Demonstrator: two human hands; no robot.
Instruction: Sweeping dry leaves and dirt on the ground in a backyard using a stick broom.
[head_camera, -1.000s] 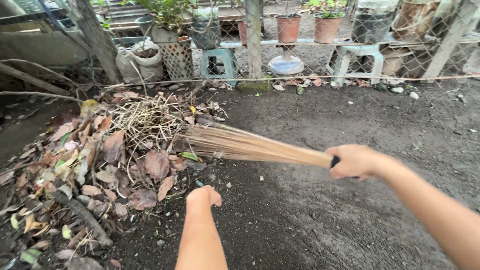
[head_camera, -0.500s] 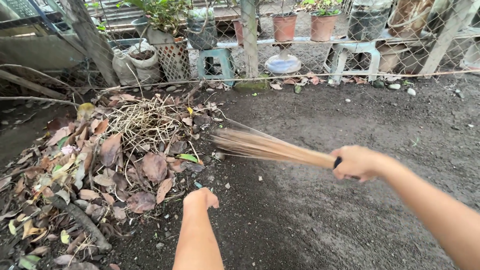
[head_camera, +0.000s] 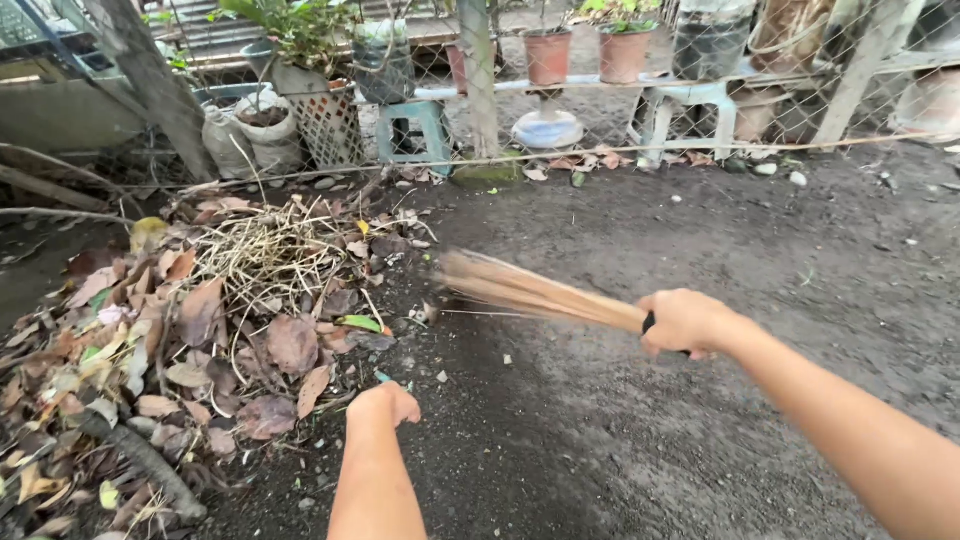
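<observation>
Straw broom (head_camera: 530, 292) in right hand (head_camera: 685, 322), leaf pile (head_camera: 200, 330)

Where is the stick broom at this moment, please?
In the head view, the stick broom is in the middle, held at its base by the right hand. Its bristle tips reach left toward the pile of dry leaves.

One head-worn camera looks down and forward from close behind the right hand (head_camera: 685, 322) gripping the broom (head_camera: 530, 292); leaves (head_camera: 200, 340) lie left of the grip, a fence (head_camera: 640, 100) beyond.
</observation>
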